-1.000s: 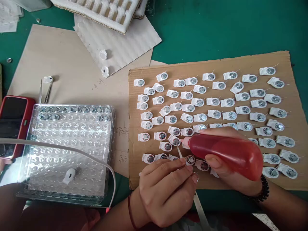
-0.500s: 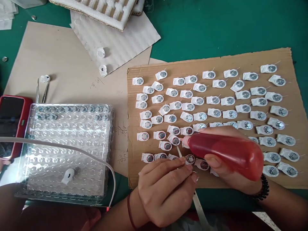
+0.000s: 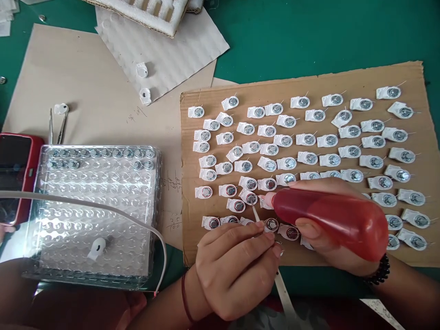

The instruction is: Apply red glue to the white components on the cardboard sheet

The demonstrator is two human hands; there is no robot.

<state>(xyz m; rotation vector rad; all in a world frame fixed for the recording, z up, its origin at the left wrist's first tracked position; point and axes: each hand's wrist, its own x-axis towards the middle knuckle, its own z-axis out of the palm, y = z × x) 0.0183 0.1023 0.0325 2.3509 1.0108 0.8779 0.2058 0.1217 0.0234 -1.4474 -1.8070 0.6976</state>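
The left hand (image 3: 237,270) lies curled on the cardboard (image 3: 343,78), its fingers closed on a thin white stick (image 3: 256,214) whose tip touches a small part (image 3: 250,197). The right hand (image 3: 330,238) lies palm-up beside it, fingers wrapped around a red bottle (image 3: 333,220), nozzle at the same part.

Green desk (image 3: 309,32), bearing at left a clear blister tray (image 3: 96,211) with small metal discs in its top rows and one white plastic piece (image 3: 97,247) lying on it; a white cable (image 3: 85,208) arcs across the tray. Red-cased phone (image 3: 13,169) at the left edge; tweezers (image 3: 57,126) just above the tray on a beige card sheet (image 3: 85,101). Upper centre: white foam insert (image 3: 151,13) over a ribbed white sheet (image 3: 172,55) carrying two loose white housings (image 3: 142,69).
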